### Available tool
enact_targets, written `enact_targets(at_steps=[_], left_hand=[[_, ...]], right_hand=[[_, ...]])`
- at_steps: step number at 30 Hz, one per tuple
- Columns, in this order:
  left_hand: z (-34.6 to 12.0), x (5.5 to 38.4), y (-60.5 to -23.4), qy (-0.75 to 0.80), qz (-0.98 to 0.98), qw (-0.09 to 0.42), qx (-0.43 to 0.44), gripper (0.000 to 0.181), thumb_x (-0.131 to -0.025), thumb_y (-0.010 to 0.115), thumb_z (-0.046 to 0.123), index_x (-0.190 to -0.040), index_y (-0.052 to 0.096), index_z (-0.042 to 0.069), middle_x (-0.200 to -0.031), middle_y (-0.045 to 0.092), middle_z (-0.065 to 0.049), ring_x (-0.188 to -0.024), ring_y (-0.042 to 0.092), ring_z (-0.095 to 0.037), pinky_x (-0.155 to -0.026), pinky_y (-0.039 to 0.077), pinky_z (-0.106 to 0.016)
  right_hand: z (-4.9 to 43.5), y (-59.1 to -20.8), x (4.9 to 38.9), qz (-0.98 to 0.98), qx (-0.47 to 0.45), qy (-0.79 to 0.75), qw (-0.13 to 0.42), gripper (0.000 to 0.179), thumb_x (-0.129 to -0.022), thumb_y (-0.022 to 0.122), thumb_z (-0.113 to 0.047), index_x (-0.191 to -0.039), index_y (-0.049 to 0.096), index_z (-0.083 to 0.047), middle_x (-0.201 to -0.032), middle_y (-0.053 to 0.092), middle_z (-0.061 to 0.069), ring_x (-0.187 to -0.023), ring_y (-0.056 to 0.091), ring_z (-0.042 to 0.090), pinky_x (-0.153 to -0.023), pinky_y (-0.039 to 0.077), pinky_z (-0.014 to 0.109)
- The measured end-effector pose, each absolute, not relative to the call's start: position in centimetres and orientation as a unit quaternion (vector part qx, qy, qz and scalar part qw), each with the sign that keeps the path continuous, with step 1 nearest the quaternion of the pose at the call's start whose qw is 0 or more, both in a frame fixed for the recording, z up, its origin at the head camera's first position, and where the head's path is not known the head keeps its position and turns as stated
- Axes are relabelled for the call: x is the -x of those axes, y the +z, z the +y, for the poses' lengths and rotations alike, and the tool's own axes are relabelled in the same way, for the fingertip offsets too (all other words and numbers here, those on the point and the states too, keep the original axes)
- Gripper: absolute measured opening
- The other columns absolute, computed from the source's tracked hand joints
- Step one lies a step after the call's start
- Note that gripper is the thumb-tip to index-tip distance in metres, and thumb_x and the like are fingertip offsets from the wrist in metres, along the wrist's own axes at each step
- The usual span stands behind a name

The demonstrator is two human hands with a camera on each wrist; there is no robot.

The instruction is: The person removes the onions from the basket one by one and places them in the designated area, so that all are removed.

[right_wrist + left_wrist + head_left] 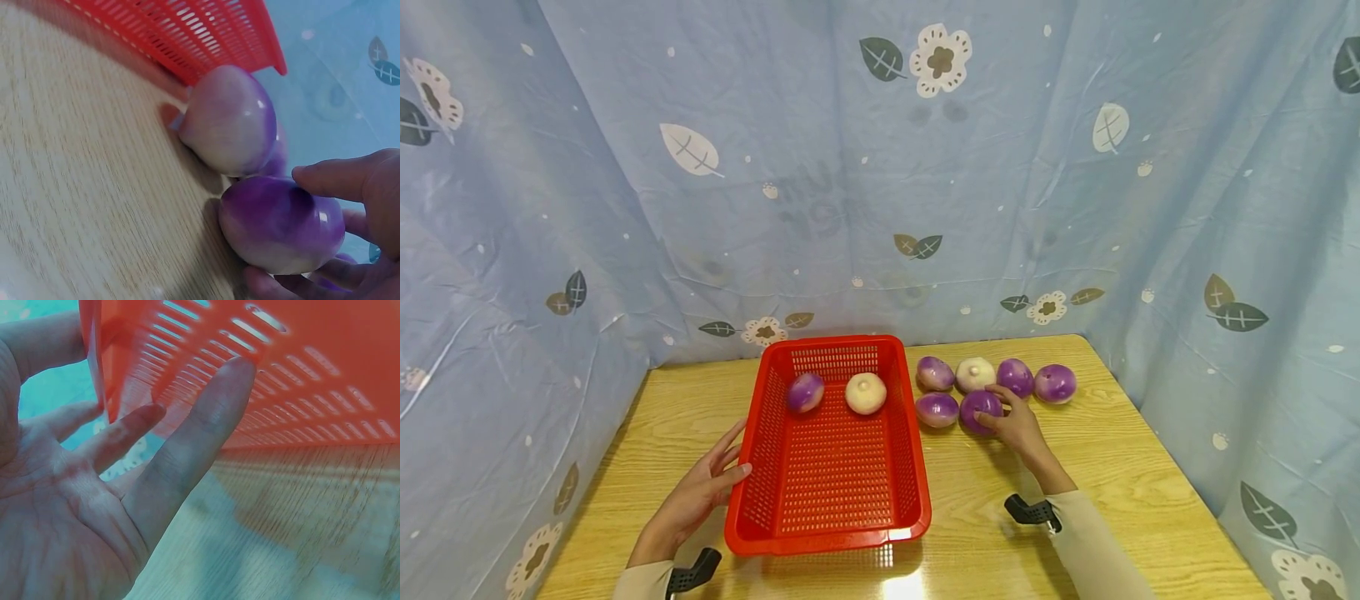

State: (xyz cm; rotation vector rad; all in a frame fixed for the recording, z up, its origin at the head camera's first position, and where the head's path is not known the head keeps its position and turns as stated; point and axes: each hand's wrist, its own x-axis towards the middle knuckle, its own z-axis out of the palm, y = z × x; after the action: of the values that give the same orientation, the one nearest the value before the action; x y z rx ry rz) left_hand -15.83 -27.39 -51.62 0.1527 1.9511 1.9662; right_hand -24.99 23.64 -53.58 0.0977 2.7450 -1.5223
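Note:
My left hand [700, 492] is at the left side of a red plastic basket [829, 547]. Its fairly straight fingers touch the slotted wall and rim [94, 369] in the left wrist view. Inside the basket lie a purple turnip [806, 392] and a whitish turnip [866, 393]. Right of the basket, my right hand [1017, 422] holds a purple-and-white turnip [281, 225] between thumb and fingers; it looks still down at the tabletop. Another turnip [228, 122] sits close beside it, between it and the basket.
On the table [1105, 467], several more turnips stand in a back row, among them a purple one [936, 373], a whitish one [975, 375] and a rightmost purple one [1056, 383]. A blue patterned curtain [820, 167] surrounds the table at the back and sides.

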Motion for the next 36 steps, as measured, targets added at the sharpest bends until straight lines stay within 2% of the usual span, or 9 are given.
enact_targets(at_steps=[5, 11, 18, 21, 26, 28, 33, 36], left_hand=[[-27.4, 15.8, -51.6, 0.696, 0.693, 0.181, -0.055, 0.074, -0.102, 0.052, 0.016, -0.158, 0.008, 0.036, -0.161, 0.017, -0.022, -0.125, 0.058, -0.031, -0.091, 0.055, -0.051], [-27.4, 15.9, -51.6, 0.698, 0.691, 0.181, -0.053, 0.074, -0.102, 0.052, 0.015, -0.158, 0.008, 0.035, -0.16, 0.018, -0.022, -0.124, 0.058, -0.03, -0.091, 0.055, -0.051], [-27.4, 15.9, -51.5, 0.696, 0.693, 0.181, -0.049, 0.075, -0.101, 0.052, 0.015, -0.159, 0.008, 0.034, -0.16, 0.017, -0.022, -0.124, 0.057, -0.031, -0.09, 0.056, -0.051], [-27.4, 15.8, -51.5, 0.694, 0.695, 0.18, -0.048, 0.075, -0.101, 0.052, 0.015, -0.159, 0.007, 0.032, -0.16, 0.017, -0.022, -0.126, 0.056, -0.031, -0.091, 0.055, -0.05], [-27.4, 15.8, -51.5, 0.694, 0.696, 0.178, -0.047, 0.076, -0.101, 0.053, 0.016, -0.159, 0.007, 0.032, -0.16, 0.018, -0.021, -0.127, 0.055, -0.032, -0.091, 0.055, -0.049], [-27.4, 15.8, -51.5, 0.695, 0.695, 0.179, -0.047, 0.075, -0.101, 0.053, 0.016, -0.159, 0.007, 0.033, -0.16, 0.018, -0.021, -0.127, 0.054, -0.032, -0.091, 0.055, -0.049], [-27.4, 15.8, -51.5, 0.697, 0.692, 0.179, -0.047, 0.076, -0.101, 0.053, 0.015, -0.159, 0.007, 0.032, -0.16, 0.019, -0.021, -0.127, 0.055, -0.032, -0.09, 0.056, -0.049], [-27.4, 15.8, -51.5, 0.698, 0.692, 0.179, -0.046, 0.076, -0.101, 0.053, 0.015, -0.159, 0.008, 0.032, -0.159, 0.02, -0.021, -0.126, 0.055, -0.032, -0.09, 0.056, -0.049]], right_hand=[[24.2, -53.4, 25.0, 0.868, -0.029, -0.495, -0.005, 0.059, -0.088, 0.071, -0.019, -0.141, 0.047, -0.006, -0.141, 0.049, 0.028, -0.126, 0.052, 0.047, -0.09, 0.055, 0.043], [24.9, -51.8, 24.6, 0.866, -0.014, -0.5, -0.03, 0.057, -0.089, 0.068, -0.012, -0.141, 0.047, -0.001, -0.14, 0.051, 0.029, -0.13, 0.049, 0.046, -0.102, 0.048, 0.052], [25.0, -47.9, 23.3, 0.856, 0.016, -0.516, -0.037, 0.06, -0.092, 0.069, -0.019, -0.145, 0.044, -0.003, -0.146, 0.046, 0.026, -0.133, 0.046, 0.045, -0.104, 0.046, 0.053], [24.8, -46.5, 22.6, 0.842, 0.033, -0.536, -0.036, 0.059, -0.093, 0.068, -0.019, -0.146, 0.043, -0.006, -0.146, 0.047, 0.024, -0.133, 0.047, 0.043, -0.103, 0.049, 0.048], [24.0, -44.7, 21.7, 0.836, 0.058, -0.544, -0.048, 0.056, -0.092, 0.069, -0.018, -0.143, 0.048, -0.007, -0.142, 0.052, 0.021, -0.131, 0.051, 0.039, -0.098, 0.053, 0.032], [23.6, -44.0, 21.4, 0.838, 0.066, -0.54, -0.053, 0.055, -0.092, 0.07, -0.018, -0.142, 0.049, -0.008, -0.141, 0.053, 0.02, -0.13, 0.053, 0.039, -0.097, 0.053, 0.034], [22.4, -42.6, 20.9, 0.84, 0.085, -0.532, -0.064, 0.053, -0.091, 0.071, -0.018, -0.139, 0.051, -0.008, -0.142, 0.052, 0.02, -0.129, 0.053, 0.039, -0.102, 0.049, 0.048], [21.6, -42.1, 20.8, 0.837, 0.103, -0.533, -0.067, 0.053, -0.091, 0.071, -0.016, -0.139, 0.051, -0.007, -0.143, 0.052, 0.019, -0.128, 0.054, 0.039, -0.101, 0.05, 0.047]])
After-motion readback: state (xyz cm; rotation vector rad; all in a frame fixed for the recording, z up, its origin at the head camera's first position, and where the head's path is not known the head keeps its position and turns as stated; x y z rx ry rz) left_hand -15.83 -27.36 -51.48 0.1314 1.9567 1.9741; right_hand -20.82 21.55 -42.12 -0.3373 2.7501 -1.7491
